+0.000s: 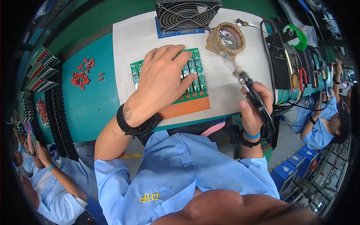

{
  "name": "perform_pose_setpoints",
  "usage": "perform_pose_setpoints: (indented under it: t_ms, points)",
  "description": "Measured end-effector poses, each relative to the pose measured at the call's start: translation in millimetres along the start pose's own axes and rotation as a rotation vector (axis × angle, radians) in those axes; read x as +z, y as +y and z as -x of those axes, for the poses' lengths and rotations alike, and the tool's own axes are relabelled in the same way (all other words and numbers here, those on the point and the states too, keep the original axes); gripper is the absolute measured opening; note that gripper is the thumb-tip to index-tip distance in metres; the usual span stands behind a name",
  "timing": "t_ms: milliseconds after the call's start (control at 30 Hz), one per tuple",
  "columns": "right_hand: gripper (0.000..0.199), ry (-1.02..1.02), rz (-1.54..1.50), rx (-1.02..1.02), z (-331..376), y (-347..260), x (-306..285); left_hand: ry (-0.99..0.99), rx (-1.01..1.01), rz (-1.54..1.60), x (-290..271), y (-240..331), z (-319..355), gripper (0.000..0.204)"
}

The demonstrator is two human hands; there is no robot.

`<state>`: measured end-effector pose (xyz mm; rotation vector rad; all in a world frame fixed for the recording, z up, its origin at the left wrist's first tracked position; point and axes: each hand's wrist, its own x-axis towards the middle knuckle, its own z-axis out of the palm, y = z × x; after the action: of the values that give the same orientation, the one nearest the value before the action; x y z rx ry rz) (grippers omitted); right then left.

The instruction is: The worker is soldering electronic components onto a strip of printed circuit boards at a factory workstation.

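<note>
My left hand (165, 73) lies flat across a green circuit board panel (203, 77), with its fingers spread and partly covering it. The panel rests on an orange-brown board (189, 109) that shows along the near edge. In my right hand (255, 107) is a black-handled soldering iron (250, 88), fingers wrapped around the handle. Its blurred front end points toward a round, crusted pot (242, 47) with silvery, solder-like material inside. How close the tip comes to the pot is hard to tell.
A black fan (187, 17) stands at the back. Loose red components (80, 77) lie on the green mat at left, beside black racks (60, 120). At right are a black tool box (277, 60), cables, a green spool (300, 39) and red-handled pliers (302, 78). Other people work on both sides.
</note>
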<state>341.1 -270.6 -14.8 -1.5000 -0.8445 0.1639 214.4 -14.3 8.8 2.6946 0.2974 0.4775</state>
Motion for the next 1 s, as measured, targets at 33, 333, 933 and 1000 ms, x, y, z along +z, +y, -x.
perform_pose_setpoints:
  t_ms: [33,333,933,1000]
  points:
    - [0.051,-0.056,-0.03,-0.009,2,-2,0,0.01,0.01,-0.012,-1,-1,0,0.049]
    - [0.042,-0.259,-0.044,0.099,-3,-5,17,-0.035,-0.018,-0.018,-13,-5,3,0.05]
    - [0.039,-0.271,-0.045,0.184,-9,-9,20,-0.024,-0.046,0.004,-10,-5,5,0.047]
    - [0.04,-0.272,-0.047,0.192,-9,-9,20,-0.029,-0.05,0.014,-9,-6,5,0.047]
